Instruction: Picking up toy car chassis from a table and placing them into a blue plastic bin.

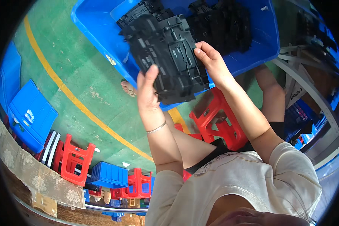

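The left hand [148,88], near the middle of the frame, is partly closed on the lower left edge of the black part [179,54], thumb up along the side; its other fingers are largely hidden. The right hand [211,62], higher and to the right, pinches the right edge, thumb and forefinger close together on the rim and the rest curled.

The part sits at upper centre, tilted, its long side running from upper left to lower right. It is dark and plate-like, roughly rectangular with an uneven outline. Narrow ribs, raised bars and recessed panels cover the face, and small pale marks, glints or slots, dot the left half. That half is blurred, and whether this is one piece or several nested together I cannot tell. The right half is sharper, with a slim rod-like ridge and a rounded panel outline.

Behind it, along the top of the frame, is a blue bin [101,51] with more black pieces [224,30] heaped inside. A red stool [235,135] stands below the bin, right of centre. Left lies green floor [101,98] crossed by a yellow line [62,86], with a blue crate [34,113] at far left.
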Available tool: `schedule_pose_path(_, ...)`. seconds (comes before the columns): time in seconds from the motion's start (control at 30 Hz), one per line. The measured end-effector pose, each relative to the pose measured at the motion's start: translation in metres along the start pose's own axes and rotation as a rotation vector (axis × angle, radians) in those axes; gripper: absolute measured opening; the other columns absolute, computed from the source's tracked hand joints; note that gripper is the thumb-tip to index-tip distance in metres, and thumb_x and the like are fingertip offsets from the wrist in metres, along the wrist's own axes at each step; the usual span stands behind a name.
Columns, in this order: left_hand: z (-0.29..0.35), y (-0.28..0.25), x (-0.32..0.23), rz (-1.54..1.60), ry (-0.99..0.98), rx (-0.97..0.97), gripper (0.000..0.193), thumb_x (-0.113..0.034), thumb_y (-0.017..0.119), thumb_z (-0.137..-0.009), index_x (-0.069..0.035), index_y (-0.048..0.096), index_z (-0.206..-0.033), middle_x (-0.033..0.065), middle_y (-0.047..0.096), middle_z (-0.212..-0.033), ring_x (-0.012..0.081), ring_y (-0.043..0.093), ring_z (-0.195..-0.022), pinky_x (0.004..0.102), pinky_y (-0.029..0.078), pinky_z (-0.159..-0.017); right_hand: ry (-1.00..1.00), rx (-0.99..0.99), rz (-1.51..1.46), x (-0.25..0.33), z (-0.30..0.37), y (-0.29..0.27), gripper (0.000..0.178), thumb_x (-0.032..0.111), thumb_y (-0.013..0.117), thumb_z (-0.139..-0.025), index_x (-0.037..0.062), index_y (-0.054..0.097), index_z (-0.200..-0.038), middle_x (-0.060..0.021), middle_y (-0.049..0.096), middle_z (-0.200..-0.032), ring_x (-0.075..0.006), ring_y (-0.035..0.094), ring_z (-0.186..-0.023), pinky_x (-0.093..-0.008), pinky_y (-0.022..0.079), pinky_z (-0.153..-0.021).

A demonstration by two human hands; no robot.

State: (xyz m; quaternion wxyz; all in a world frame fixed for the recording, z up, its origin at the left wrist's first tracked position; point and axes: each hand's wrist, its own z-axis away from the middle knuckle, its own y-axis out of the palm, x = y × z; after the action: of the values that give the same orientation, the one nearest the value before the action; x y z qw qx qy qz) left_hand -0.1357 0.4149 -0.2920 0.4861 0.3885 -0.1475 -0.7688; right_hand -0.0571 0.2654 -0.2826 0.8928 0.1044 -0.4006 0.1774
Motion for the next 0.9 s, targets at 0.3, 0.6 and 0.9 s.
schedule_pose_path(0.3,-0.015,0.054,0.053,-0.700,0.256,-0.098,0.057,-0.023,0.065,-0.065,0.006,0.031,-0.101,0.0195,0.049,-0.093,0.0267,0.050,-0.085,0.0326,0.040,-0.072,-0.025,0.286,0.124,0.018,-0.003,-0.034,0.071,0.034,0.061,-0.067,-0.0041,0.026,-0.115,-0.0158,0.041,-0.109,-0.0206,0.038,-0.103,-0.0286,0.030,-0.087)
schedule_pose_path(0.6,-0.023,0.057,0.059,-0.363,0.218,0.017,0.064,-0.016,0.060,-0.069,-0.005,0.016,-0.114,0.0183,0.027,-0.118,0.0261,0.035,-0.106,0.0377,0.032,-0.084,-0.243,0.482,0.718,0.086,-0.118,-0.050,0.063,0.021,0.066,-0.064,-0.0027,0.033,-0.112,-0.0068,0.048,-0.097,-0.0112,0.042,-0.090,-0.0230,0.035,-0.080)
schedule_pose_path(0.9,-0.011,0.051,0.053,-0.766,0.096,0.008,0.027,-0.010,0.054,-0.072,-0.001,0.042,-0.095,0.0133,0.051,-0.094,0.0227,0.053,-0.082,0.0299,0.041,-0.071,-0.492,0.525,1.753,0.062,-0.280,0.075,0.066,0.038,0.063,-0.057,0.0038,0.038,-0.107,-0.0175,0.047,-0.102,-0.0296,0.043,-0.099,-0.0416,0.029,-0.086)
